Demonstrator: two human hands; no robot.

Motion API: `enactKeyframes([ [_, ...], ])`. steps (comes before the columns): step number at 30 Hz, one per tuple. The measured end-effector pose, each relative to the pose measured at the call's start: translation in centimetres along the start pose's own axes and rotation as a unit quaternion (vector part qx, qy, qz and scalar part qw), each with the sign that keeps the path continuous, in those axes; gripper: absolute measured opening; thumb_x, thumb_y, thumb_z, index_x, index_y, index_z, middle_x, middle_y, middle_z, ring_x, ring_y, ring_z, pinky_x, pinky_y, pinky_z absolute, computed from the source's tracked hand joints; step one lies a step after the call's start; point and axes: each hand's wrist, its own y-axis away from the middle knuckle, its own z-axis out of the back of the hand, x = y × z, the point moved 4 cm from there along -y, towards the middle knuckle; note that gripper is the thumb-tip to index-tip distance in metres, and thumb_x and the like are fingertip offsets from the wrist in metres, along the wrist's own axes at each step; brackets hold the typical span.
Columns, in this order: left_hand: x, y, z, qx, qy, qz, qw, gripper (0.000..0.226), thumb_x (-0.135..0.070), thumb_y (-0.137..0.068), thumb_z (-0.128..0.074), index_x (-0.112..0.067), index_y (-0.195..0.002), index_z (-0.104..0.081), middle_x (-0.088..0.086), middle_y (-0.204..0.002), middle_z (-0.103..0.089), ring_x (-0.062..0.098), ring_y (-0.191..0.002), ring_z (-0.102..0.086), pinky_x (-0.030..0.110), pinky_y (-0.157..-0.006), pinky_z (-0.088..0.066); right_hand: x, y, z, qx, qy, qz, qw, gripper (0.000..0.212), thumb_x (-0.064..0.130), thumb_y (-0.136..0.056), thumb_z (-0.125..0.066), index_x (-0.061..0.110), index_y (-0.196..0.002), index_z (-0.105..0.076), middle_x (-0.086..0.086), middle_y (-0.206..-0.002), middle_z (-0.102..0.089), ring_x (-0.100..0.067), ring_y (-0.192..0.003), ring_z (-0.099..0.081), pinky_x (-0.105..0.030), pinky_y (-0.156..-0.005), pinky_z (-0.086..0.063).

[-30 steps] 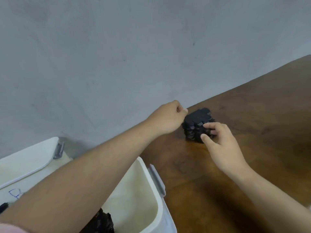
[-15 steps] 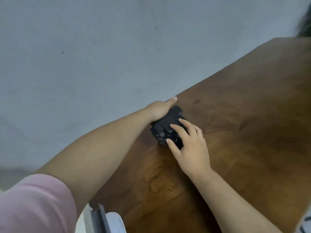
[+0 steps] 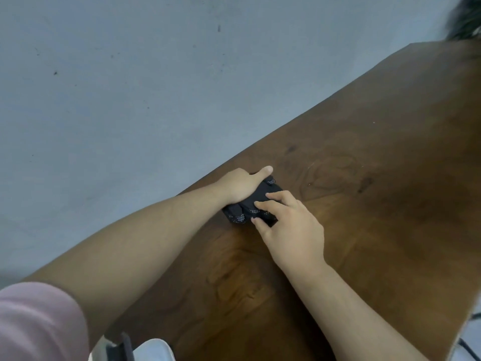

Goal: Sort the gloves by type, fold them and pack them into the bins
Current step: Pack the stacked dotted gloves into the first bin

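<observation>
Both hands clasp the folded black gloves (image 3: 247, 207).
The left hand (image 3: 240, 186) wraps their far side, thumb out; the right hand (image 3: 291, 230) curls fingers over the top, on the table (image 3: 377, 204).

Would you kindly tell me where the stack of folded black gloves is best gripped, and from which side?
Clamp the stack of folded black gloves across two opposite flanks, as the left hand does from its left and the right hand from its right. Its soft, loose layers would likely splay under a one-sided grip.
</observation>
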Motion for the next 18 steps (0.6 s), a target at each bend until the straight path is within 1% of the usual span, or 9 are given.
enactKeyframes([
  [2, -0.4, 0.0, 0.0, 0.018, -0.005, 0.012, 1.0, 0.086, -0.093, -0.088, -0.035, -0.016, -0.106, -0.07, 0.004, -0.096, -0.073, 0.023, -0.088, -0.069, 0.037, -0.075, -0.047, -0.1, 0.0, 0.1, -0.005, -0.001, -0.01, 1.0, 0.029, 0.042, -0.088, -0.083, 0.042, -0.117, -0.08, 0.022, -0.128, -0.066, -0.008, -0.109, -0.067, -0.03, -0.073, -0.056],
  [6, -0.1, 0.1, 0.0, 0.058, 0.019, 0.047, 0.997, 0.086, -0.098, -0.08, -0.042, -0.022, -0.107, -0.073, 0.004, -0.098, -0.077, 0.025, -0.091, -0.074, 0.04, -0.092, -0.055, -0.3, 0.0, 0.2, -0.003, -0.006, -0.007, 1.0, 0.029, 0.04, -0.09, -0.083, 0.042, -0.118, -0.08, 0.022, -0.13, -0.066, -0.007, -0.109, -0.067, -0.031, -0.076, -0.058],
  [8, -0.1, 0.1, -0.1, 0.069, 0.038, 0.054, 0.995, 0.083, -0.096, -0.08, -0.047, -0.022, -0.106, -0.074, 0.006, -0.098, -0.078, 0.027, -0.09, -0.076, 0.042, -0.095, -0.057, -0.3, 0.0, 0.2, -0.007, -0.006, -0.006, 1.0, 0.029, 0.04, -0.089, -0.083, 0.042, -0.117, -0.08, 0.022, -0.129, -0.066, -0.008, -0.108, -0.068, -0.03, -0.075, -0.057],
  [11, -0.1, -0.1, -0.1, 0.06, 0.05, 0.049, 0.996, 0.08, -0.093, -0.081, -0.05, -0.02, -0.103, -0.075, 0.007, -0.096, -0.079, 0.028, -0.088, -0.076, 0.04, -0.093, -0.058, -0.3, 0.0, 0.1, -0.026, 0.0, -0.002, 1.0, 0.028, 0.038, -0.085, -0.087, 0.041, -0.112, -0.082, 0.021, -0.125, -0.069, -0.009, -0.101, -0.07, -0.028, -0.071, -0.053],
  [14, -0.2, -0.1, 0.3, 0.042, 0.058, 0.044, 0.996, 0.079, -0.091, -0.081, -0.052, -0.018, -0.101, -0.076, 0.006, -0.091, -0.08, 0.027, -0.084, -0.077, 0.037, -0.083, -0.058, -0.4, -0.1, -0.1, -0.04, 0.003, 0.007, 0.999, 0.027, 0.035, -0.082, -0.091, 0.039, -0.108, -0.084, 0.019, -0.12, -0.072, -0.011, -0.095, -0.072, -0.027, -0.069, -0.053],
  [16, 0.0, -0.1, 0.5, 0.042, 0.081, 0.044, 0.995, 0.08, -0.092, -0.079, -0.052, -0.019, -0.103, -0.076, 0.006, -0.091, -0.08, 0.027, -0.085, -0.078, 0.04, -0.087, -0.061, -0.4, -0.2, -0.3, -0.053, -0.003, 0.013, 0.999, 0.028, 0.031, -0.079, -0.093, 0.037, -0.105, -0.085, 0.018, -0.118, -0.072, -0.011, -0.092, -0.073, -0.026, -0.067, -0.053],
  [18, 0.0, 0.0, 0.9, 0.021, 0.078, 0.033, 0.996, 0.078, -0.091, -0.081, -0.05, -0.02, -0.102, -0.074, 0.004, -0.094, -0.079, 0.026, -0.088, -0.076, 0.04, -0.091, -0.059, -0.5, -0.2, -0.5, -0.065, -0.013, 0.022, 0.998, 0.029, 0.028, -0.078, -0.093, 0.037, -0.105, -0.085, 0.017, -0.119, -0.072, -0.011, -0.091, -0.072, -0.025, -0.067, -0.052],
])
